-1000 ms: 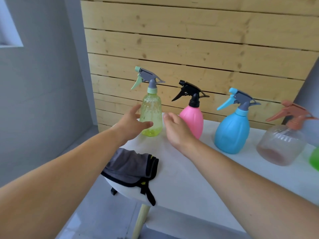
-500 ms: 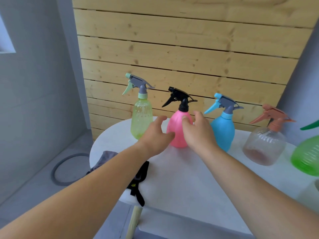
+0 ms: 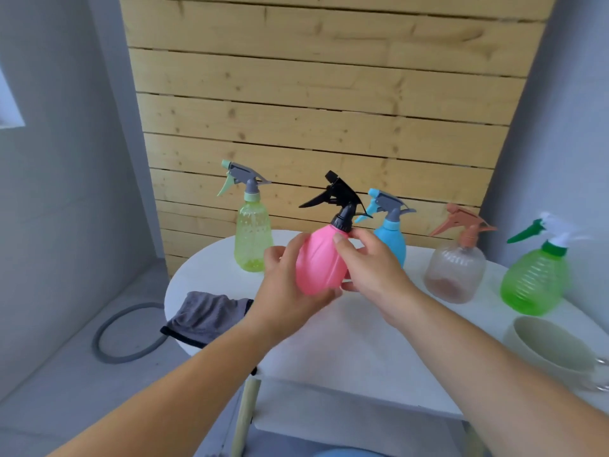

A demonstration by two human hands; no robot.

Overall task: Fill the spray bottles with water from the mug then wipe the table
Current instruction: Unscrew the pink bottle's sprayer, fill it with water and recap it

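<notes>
A pink spray bottle with a black trigger head is lifted off the white table and tilted right. My left hand grips its body from below and the left. My right hand holds its right side, thumb near the black collar. On the table stand a yellow-green bottle, a blue bottle, a clear bottle with a brown trigger and a green bottle. A pale mug sits at the right edge. A grey cloth hangs over the table's left edge.
A wooden slat wall rises behind the table, with grey walls on both sides. A grey hose ring lies on the floor at the left. A wooden table leg shows below the front edge.
Both hands moved from the yellow-green bottle to the pink one, closed on it, and lifted it off the table toward me, tilted. The camera view shifted right, bringing the mug into view.
</notes>
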